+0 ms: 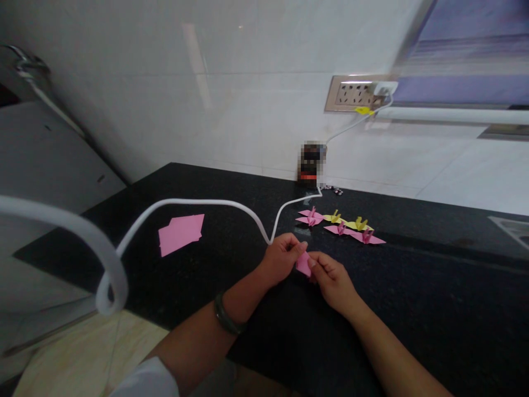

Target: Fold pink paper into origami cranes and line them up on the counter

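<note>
A small folded piece of pink paper (303, 263) lies on the black counter (433, 286), pinched from both sides. My left hand (282, 257) grips its left edge with curled fingers. My right hand (330, 278) presses its right edge between thumb and fingers. Just behind my hands stand several finished paper cranes (339, 224), pink and yellow, in a loose row. A small stack of flat pink paper sheets (180, 233) rests to the left, apart from both hands.
A white cable (198, 203) loops across the counter from the lower left up to a charger in the wall socket (359, 94). A blurred dark object (311, 162) stands against the tiled wall. The counter's front edge runs near my forearms.
</note>
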{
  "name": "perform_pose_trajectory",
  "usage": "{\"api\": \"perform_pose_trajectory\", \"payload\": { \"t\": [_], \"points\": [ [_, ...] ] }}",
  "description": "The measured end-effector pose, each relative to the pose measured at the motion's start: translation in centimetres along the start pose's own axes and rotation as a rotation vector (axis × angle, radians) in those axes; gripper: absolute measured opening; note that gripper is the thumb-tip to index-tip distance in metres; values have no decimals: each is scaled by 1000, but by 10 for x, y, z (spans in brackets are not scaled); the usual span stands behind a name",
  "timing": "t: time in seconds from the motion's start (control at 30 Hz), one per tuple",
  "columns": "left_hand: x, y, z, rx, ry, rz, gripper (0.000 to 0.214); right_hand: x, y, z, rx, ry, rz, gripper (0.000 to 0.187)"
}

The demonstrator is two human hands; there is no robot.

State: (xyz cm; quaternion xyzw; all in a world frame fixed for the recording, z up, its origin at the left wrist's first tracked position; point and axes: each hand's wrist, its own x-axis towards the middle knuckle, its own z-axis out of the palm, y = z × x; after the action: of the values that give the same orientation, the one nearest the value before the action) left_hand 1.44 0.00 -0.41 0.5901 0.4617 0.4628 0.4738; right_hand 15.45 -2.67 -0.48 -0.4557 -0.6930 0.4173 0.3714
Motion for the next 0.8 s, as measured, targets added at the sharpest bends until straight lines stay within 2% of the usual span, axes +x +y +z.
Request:
{"api": "perform_pose_trajectory", "payload": {
  "t": [0.23,0.37,0.57,0.8],
  "points": [
    [0,2,0,-29,11,-24,29,2,2,2,112,-22,32,23],
    [-3,4,1,10,-73,-14,29,1,3,4,64,21,38,22],
    [-4,7,3,61,-74,23,28,2,6,5,25,19,10,21],
    [-8,4,6,30,-136,-23,27,3,7,5,-44,12,-28,20]
  ]
}}
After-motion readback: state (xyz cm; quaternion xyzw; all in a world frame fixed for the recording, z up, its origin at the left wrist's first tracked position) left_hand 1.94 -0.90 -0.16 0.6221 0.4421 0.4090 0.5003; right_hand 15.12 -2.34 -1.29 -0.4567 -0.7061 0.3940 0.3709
